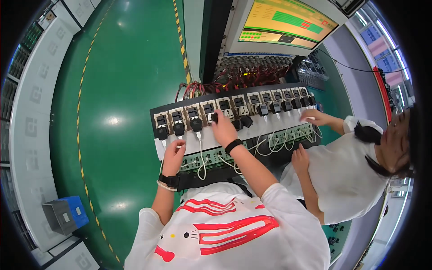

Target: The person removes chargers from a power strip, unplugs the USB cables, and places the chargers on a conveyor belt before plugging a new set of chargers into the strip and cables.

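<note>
My right hand (225, 130) is closed round a black charger (214, 118) at the lower part of a socket panel (208, 108) in the row. Lower and to the left, my left hand (173, 157) has its fingers drawn together at the white cable (181, 138) below a plugged-in black charger (178, 128). Its palm side is hidden. On either side of it are two more plugged-in chargers, one black charger (162, 132) at the row's left end and one black charger (195, 124) with a white cable hanging down. Another black charger (245, 121) sits tilted right of my right hand.
A green circuit board strip (195, 160) with looping white cables runs along the near side. At the right, a co-worker's hand (315, 117) reaches to the row. Red wires (234, 81) and a lit screen (288, 24) are behind. Grey and blue bins (67, 215) stand left.
</note>
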A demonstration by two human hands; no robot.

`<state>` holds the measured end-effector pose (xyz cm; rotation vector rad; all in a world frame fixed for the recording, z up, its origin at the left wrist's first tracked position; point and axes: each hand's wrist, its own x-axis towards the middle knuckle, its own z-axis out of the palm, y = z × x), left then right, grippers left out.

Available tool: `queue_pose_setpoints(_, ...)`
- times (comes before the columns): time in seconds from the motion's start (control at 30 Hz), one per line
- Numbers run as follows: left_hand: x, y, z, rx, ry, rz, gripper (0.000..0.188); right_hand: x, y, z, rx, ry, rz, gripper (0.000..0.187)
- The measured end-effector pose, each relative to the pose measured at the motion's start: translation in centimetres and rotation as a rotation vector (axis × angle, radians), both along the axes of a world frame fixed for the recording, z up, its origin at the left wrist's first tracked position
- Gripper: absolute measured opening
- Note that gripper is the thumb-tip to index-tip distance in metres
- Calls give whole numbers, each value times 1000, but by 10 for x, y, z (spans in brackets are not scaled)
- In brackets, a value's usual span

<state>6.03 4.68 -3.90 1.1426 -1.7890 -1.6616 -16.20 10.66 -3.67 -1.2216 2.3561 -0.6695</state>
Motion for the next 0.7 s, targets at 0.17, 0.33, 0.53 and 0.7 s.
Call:
queue_pose_setpoints(0.17,16,-4,-17,43,-5,36,20,-42,18,3,-44,44,-138,47)
queue_pose_setpoints(0.33,17,-3,-17,45,-1,63,21,-48,7,4,213,108,13,51)
queue_pose_setpoints(0.53,13,-5,-14,37,8,66,21,-39,-4,-1,366,164,-72,52)
queue_pose_setpoints(0.7,17,-9,-17,66,19,67,19,-33,-5,1,407,240,-58,56)
